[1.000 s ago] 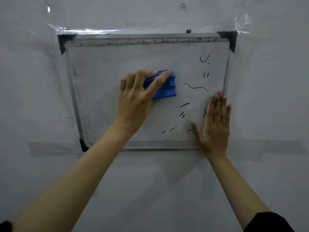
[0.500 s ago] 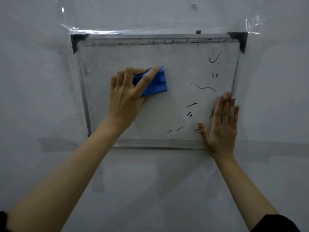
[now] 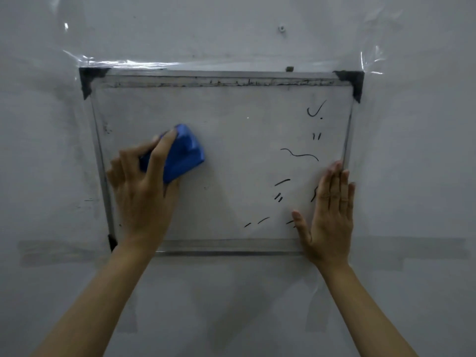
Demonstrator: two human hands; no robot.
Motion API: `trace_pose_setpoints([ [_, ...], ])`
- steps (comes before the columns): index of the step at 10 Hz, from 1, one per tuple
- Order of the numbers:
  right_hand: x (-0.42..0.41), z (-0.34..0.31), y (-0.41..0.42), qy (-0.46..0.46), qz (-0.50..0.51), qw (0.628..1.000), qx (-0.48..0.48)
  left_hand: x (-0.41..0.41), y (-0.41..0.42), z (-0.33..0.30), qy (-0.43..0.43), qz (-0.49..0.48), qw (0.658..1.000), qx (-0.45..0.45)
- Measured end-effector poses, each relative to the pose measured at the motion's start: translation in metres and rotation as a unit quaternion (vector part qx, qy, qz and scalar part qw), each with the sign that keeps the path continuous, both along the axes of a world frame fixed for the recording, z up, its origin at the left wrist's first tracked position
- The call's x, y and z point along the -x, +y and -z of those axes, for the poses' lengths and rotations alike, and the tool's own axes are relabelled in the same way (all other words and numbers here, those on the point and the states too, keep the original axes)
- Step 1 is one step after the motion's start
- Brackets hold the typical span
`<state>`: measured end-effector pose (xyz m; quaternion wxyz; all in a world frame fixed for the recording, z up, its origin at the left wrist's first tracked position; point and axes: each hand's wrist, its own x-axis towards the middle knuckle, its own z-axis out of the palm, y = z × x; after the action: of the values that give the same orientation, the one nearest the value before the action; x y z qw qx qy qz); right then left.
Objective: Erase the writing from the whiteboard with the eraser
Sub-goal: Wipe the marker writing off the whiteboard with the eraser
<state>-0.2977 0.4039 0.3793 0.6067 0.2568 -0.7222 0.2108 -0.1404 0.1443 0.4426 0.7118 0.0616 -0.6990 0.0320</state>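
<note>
A metal-framed whiteboard (image 3: pixel 231 119) hangs taped to the wall. My left hand (image 3: pixel 144 191) presses a blue eraser (image 3: pixel 184 153) against the board's left-middle area, tilted, with the fingers wrapped over its left side. Black marker strokes (image 3: pixel 298 154) are scattered down the right third of the board, from a tick near the top right to short dashes near the bottom. My right hand (image 3: pixel 329 215) lies flat and open on the board's lower right corner, covering part of a stroke there. The left half of the board has no writing on it.
Clear plastic tape (image 3: pixel 123 64) runs along the board's top edge and crinkles at the upper right. Black corner caps (image 3: pixel 353 81) sit on the frame. A small screw (image 3: pixel 281 28) sticks out of the grey wall above. Old tape marks band the wall below the board.
My left hand has slid the eraser leftward and down across the board and tilted it. The right hand has stayed flat on the lower right corner. The strokes on the right look unchanged.
</note>
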Motion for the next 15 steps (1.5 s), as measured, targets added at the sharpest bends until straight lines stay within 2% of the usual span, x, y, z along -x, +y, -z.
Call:
trace_pose_setpoints([
  [1, -0.001, -0.001, 0.000, -0.003, 0.010, 1.000, -0.001, -0.011, -0.014, 0.009, -0.044, 0.002, 0.999, 0.000],
  [2, -0.003, -0.001, 0.000, -0.014, 0.013, 1.000, -0.002, -0.016, -0.027, -0.016, -0.039, 0.006, 0.999, -0.025],
  [3, -0.001, -0.001, -0.001, -0.007, 0.007, 1.000, -0.001, -0.016, -0.045, -0.052, 0.015, 0.057, 0.994, -0.096],
  [4, 0.001, 0.000, 0.001, 0.005, -0.003, 1.000, -0.002, -0.015, -0.039, -0.053, 0.034, 0.065, 0.989, -0.127],
  [6, -0.001, -0.001, 0.000, 0.007, -0.003, 1.000, -0.001, -0.016, -0.003, 0.006, -0.037, 0.041, 0.997, -0.055],
  [7, -0.001, -0.001, 0.000, 0.005, -0.006, 1.000, 0.000, -0.018, -0.009, -0.008, -0.033, 0.056, 0.997, -0.042],
  [8, 0.000, -0.001, -0.001, 0.008, -0.004, 1.000, 0.004, -0.013, 0.003, -0.012, 0.017, 0.087, 0.989, -0.117],
  [9, -0.001, -0.001, -0.001, 0.006, -0.004, 1.000, 0.007, -0.003, 0.033, 0.016, -0.010, 0.069, 0.993, -0.090],
  [11, -0.002, -0.001, -0.001, 0.007, -0.011, 1.000, 0.007, -0.001, 0.060, 0.083, -0.137, 0.073, 0.987, 0.034],
  [12, -0.002, -0.002, -0.001, 0.009, -0.005, 1.000, 0.006, -0.001, 0.069, 0.102, -0.187, 0.081, 0.977, 0.058],
  [13, -0.001, -0.001, -0.002, 0.012, -0.011, 1.000, 0.009, -0.002, 0.067, 0.100, -0.197, 0.097, 0.975, 0.044],
  [15, -0.001, -0.001, -0.002, 0.013, -0.004, 1.000, 0.012, 0.008, 0.078, 0.084, -0.151, 0.104, 0.983, 0.002],
])
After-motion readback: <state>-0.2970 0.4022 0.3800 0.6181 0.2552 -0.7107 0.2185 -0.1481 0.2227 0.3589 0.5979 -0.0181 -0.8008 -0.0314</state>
